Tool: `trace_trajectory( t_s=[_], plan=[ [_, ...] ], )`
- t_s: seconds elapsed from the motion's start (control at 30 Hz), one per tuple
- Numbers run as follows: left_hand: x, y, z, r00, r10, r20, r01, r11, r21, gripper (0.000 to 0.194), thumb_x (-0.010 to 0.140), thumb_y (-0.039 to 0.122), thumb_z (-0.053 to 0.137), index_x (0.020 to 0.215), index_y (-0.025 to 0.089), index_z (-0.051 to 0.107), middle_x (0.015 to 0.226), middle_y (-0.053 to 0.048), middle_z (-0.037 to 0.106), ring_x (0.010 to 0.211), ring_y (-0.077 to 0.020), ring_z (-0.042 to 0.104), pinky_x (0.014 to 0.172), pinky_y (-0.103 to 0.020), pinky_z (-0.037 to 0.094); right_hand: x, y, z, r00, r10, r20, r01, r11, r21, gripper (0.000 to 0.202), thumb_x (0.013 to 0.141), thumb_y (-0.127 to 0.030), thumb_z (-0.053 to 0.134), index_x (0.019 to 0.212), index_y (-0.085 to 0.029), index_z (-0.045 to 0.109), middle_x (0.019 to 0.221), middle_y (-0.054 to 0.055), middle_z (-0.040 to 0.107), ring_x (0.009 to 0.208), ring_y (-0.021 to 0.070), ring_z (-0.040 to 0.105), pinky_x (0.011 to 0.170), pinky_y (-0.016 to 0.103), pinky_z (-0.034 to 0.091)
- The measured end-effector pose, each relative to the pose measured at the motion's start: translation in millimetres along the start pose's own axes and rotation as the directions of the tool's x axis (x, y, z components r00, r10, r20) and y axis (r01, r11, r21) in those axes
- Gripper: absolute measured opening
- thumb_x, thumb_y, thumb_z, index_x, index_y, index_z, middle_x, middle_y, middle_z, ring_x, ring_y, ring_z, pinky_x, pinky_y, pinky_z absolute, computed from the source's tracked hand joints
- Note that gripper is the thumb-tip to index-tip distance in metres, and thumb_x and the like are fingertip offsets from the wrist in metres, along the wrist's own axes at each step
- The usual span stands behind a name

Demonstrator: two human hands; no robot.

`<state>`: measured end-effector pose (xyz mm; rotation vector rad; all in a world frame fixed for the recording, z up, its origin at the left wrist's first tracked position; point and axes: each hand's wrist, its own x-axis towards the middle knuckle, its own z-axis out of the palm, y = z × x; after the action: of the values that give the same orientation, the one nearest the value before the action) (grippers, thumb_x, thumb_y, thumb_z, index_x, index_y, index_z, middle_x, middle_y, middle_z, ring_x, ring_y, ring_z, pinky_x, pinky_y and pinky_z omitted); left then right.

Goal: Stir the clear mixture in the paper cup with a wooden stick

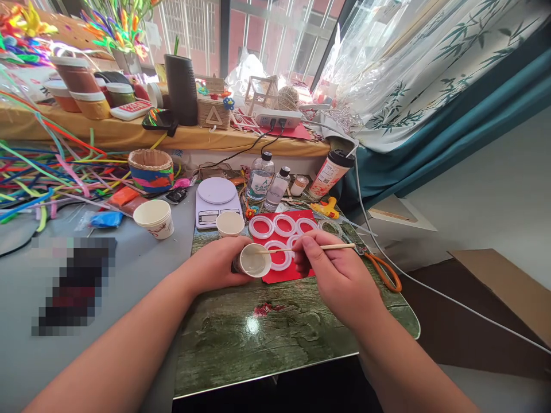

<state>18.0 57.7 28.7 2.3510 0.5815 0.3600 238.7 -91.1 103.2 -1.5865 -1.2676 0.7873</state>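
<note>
My left hand [219, 263] is wrapped round a paper cup [255, 261], tilted so that its opening and the clear liquid inside show. A thin wooden stick [338, 246] is pinched in my right hand [329, 267], its far end at the cup's rim. Behind the cup, several pale ring moulds [261, 228] lie on a red sheet [275, 277]. A second paper cup [229, 224] stands just beyond my left hand, in front of a lilac kitchen scale [216, 191].
Two clear bottles [260, 179] and a tall lidded cup [330, 173] stand at the back. Orange-handled scissors [386, 274] lie at the right edge of the green board [241, 344]. Stacked paper cups [154, 219] and pipe cleaners [51, 178] are at the left.
</note>
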Motion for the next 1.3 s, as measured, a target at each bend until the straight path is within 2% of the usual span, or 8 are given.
trace_trajectory(
  t_s=[0.47,0.67,0.73,0.97,1.17,1.3],
  plan=[
    [-1.0,-1.1,1.0,1.0,0.001,-0.003,-0.001,1.0,0.01,0.053,0.088,0.034,0.093,0.135,0.026,0.071,0.129,-0.007,0.082,0.117,-0.0331,0.079,0.099,-0.04,0.06,3.1,-2.8,0.2,0.999,0.035,0.025,-0.036,0.999,0.036,0.055,0.105,-0.075,0.066,0.087,-0.023,0.072,0.078,0.004,0.068,0.071,0.0216,0.065,0.064,0.036,0.053],
    [-0.2,-1.7,1.2,1.0,0.003,-0.007,-0.003,1.0,0.013,0.051,0.087,0.034,0.092,0.133,0.025,0.071,0.128,-0.007,0.083,0.116,-0.0329,0.08,0.099,-0.04,0.06,3.8,0.6,1.1,1.0,-0.011,0.015,0.012,0.999,-0.042,0.05,0.111,-0.068,0.059,0.087,-0.025,0.068,0.077,0.002,0.065,0.07,0.0214,0.062,0.065,0.036,0.05],
    [0.0,-1.5,1.2,1.0,0.001,-0.005,-0.001,1.0,0.014,0.051,0.087,0.034,0.092,0.133,0.025,0.071,0.128,-0.007,0.083,0.117,-0.0331,0.08,0.098,-0.04,0.06,4.7,1.4,0.4,0.998,-0.031,0.048,0.033,0.998,-0.044,0.049,0.113,-0.066,0.058,0.088,-0.025,0.068,0.078,0.003,0.066,0.072,0.0215,0.062,0.066,0.036,0.051],
    [-1.5,-0.1,1.4,1.0,-0.004,-0.005,0.004,1.0,0.015,0.052,0.088,0.035,0.091,0.135,0.026,0.071,0.13,-0.007,0.083,0.118,-0.0335,0.08,0.1,-0.041,0.061,8.1,-3.9,-6.6,0.995,-0.008,0.101,0.012,0.999,-0.038,0.049,0.111,-0.065,0.06,0.087,-0.024,0.07,0.08,0.003,0.066,0.073,0.0216,0.063,0.068,0.036,0.052],
    [-1.2,-0.9,1.3,1.0,0.012,-0.016,-0.012,1.0,-0.002,0.053,0.088,0.033,0.09,0.137,0.028,0.072,0.13,-0.007,0.083,0.118,-0.0324,0.08,0.101,-0.04,0.062,5.2,-2.5,-2.6,0.997,0.003,0.072,-0.003,1.0,-0.008,0.044,0.113,-0.06,0.058,0.089,-0.025,0.069,0.078,0.002,0.065,0.073,0.0215,0.063,0.066,0.035,0.051],
    [-0.3,0.2,0.5,1.0,0.005,-0.025,-0.005,1.0,-0.001,0.053,0.087,0.031,0.09,0.137,0.027,0.072,0.129,-0.006,0.084,0.116,-0.0323,0.081,0.101,-0.04,0.062,2.9,-1.5,-0.4,0.996,-0.047,0.07,0.049,0.998,-0.032,0.041,0.115,-0.052,0.057,0.089,-0.024,0.07,0.081,0.003,0.068,0.077,0.0214,0.065,0.071,0.036,0.052]
  ],
)
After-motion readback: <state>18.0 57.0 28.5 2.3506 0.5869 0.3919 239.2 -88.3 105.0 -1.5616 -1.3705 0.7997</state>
